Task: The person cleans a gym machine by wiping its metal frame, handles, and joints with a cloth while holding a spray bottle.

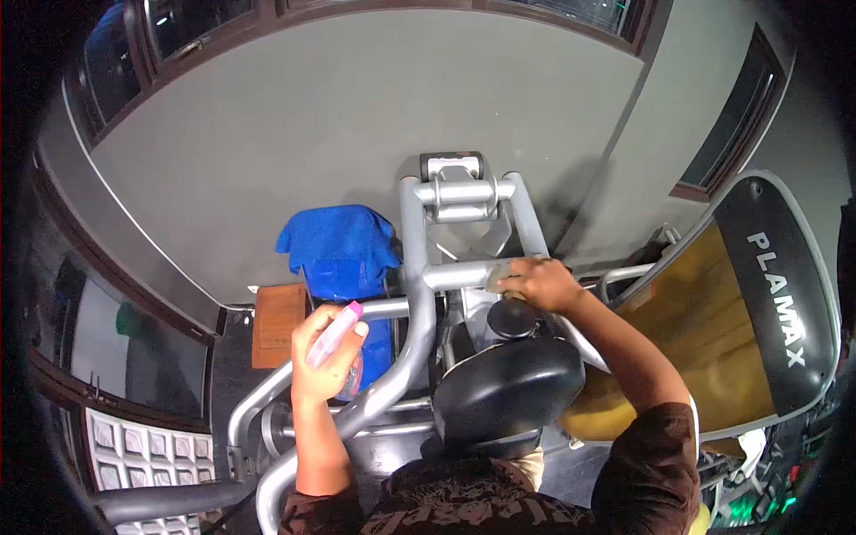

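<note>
My left hand (pixel 323 364) is wrapped round a clear spray bottle (pixel 332 339) with a pink top, held up left of the machine's curved grey tube. My right hand (pixel 542 283) presses a small pale cloth (pixel 501 278) against the grey crossbar (pixel 459 275) of the exercise machine; most of the cloth is hidden under the fingers. Just below that hand are a round black knob (pixel 512 317) and a black padded seat (pixel 508 392).
A blue towel (pixel 339 236) drapes over a blue container behind my left hand, beside a brown wooden board (pixel 278 325). On the right stands a large panel marked PLAMAX (pixel 776 294). A grey wall (pixel 357 116) rises behind the machine, and grey tubes curve around me.
</note>
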Demonstrator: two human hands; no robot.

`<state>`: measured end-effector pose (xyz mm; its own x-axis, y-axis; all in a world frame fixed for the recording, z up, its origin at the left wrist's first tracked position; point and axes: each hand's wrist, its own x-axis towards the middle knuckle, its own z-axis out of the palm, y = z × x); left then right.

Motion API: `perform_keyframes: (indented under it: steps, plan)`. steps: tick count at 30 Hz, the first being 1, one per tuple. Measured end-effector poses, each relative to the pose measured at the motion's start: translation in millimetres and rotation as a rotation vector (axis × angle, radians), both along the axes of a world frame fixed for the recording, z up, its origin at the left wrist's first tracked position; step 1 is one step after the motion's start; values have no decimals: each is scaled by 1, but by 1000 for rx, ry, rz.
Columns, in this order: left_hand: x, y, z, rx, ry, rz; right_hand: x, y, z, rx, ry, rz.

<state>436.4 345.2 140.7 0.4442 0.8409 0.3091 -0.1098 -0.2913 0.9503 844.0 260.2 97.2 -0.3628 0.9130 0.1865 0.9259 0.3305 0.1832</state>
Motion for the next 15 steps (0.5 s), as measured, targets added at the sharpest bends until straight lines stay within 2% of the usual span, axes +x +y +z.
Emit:
perform_keyframes:
  steps: [3,7,8,11,13,15]
  plan:
    - [-2,1,-4,-13,-13,-3,-10,-11,31,-328,-232,-378]
    - [-4,0,-3,-19,0,5,-2,-8,50,-439,-255,-489]
    - [-4,1,-4,-9,11,11,0,-5,50,-394,-156,-468]
    - [-1,3,-4,1,11,2,-19,17,55,-61,334,-83]
    - [4,1,0,-10,9,-11,-37,42,37,46,444,42]
    - [6,-1,3,-18,17,-12,-50,62,24,-35,409,89]
